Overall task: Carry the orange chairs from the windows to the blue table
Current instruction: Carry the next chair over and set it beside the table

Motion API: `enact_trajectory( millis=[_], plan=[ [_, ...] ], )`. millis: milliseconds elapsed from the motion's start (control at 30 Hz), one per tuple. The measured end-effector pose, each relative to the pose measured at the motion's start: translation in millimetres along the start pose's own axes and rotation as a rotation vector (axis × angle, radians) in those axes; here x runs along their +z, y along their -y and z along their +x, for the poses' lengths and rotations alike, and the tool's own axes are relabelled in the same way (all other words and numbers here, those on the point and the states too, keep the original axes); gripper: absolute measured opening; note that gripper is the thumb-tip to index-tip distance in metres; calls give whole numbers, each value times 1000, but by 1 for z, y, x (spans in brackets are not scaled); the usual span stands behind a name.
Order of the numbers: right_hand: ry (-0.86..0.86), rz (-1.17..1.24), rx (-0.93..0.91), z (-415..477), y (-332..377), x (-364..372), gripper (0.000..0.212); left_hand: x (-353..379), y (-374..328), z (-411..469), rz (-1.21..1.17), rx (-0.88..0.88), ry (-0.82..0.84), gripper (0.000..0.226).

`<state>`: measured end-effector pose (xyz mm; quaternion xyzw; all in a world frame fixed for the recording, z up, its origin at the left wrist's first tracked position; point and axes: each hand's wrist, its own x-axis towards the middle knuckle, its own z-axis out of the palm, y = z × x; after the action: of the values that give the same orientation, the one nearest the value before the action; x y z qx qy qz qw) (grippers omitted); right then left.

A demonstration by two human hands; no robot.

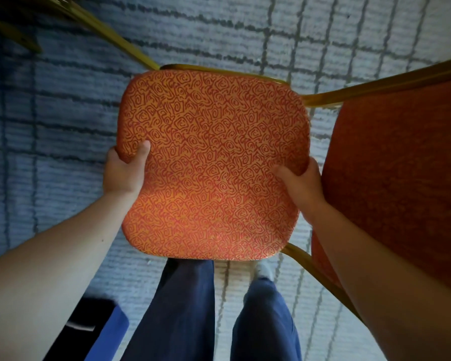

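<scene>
Head view: left hand (pixel 123 173) and right hand (pixel 301 183) each grip a seat edge of the orange chair (pixel 214 162) (gilt legs (pixel 120 41) outward); best carried high, clear of the carpet (pixel 63 126).

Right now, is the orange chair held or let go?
Held: left hand and right hand grip opposite edges of the chair pad, thumbs on top.
</scene>
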<state>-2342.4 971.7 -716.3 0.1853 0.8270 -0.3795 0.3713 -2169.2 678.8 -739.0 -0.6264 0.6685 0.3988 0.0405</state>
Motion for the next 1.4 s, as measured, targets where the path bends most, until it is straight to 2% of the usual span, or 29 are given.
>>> enact_trajectory(
  millis=[133,200,300,400,600,700,833,933,1033,1233,1400],
  plan=[
    [83,-121,-122,-16,-2,-11,92,5,-14,-25,34,28,-70,63],
    [126,-159,-175,-27,-4,-20,84,3,-23,-46,-4,66,-68,51],
    [161,-186,-291,-54,2,-33,65,-4,-42,-90,-182,83,-26,33],
    [216,-256,-380,-85,16,-54,63,-13,-60,-145,-297,68,-54,41],
    [386,-505,-460,-145,44,-105,66,-21,-73,-255,-458,116,-23,29],
    [432,-604,-551,-173,56,-133,70,-25,-74,-304,-468,79,-73,30],
    [496,-725,-649,-201,75,-167,77,-34,-85,-351,-398,-4,4,38],
    [492,-782,-706,-215,93,-189,80,-43,-97,-381,-342,-41,-21,43],
    [527,-821,-751,-223,107,-206,77,-50,-108,-403,-374,-41,-26,45],
    [516,-970,-871,-233,124,-228,88,-58,-127,-438,-377,7,-96,52],
    [562,-1059,-965,-240,128,-252,89,-45,-141,-470,-420,9,-162,48]
  ],
)
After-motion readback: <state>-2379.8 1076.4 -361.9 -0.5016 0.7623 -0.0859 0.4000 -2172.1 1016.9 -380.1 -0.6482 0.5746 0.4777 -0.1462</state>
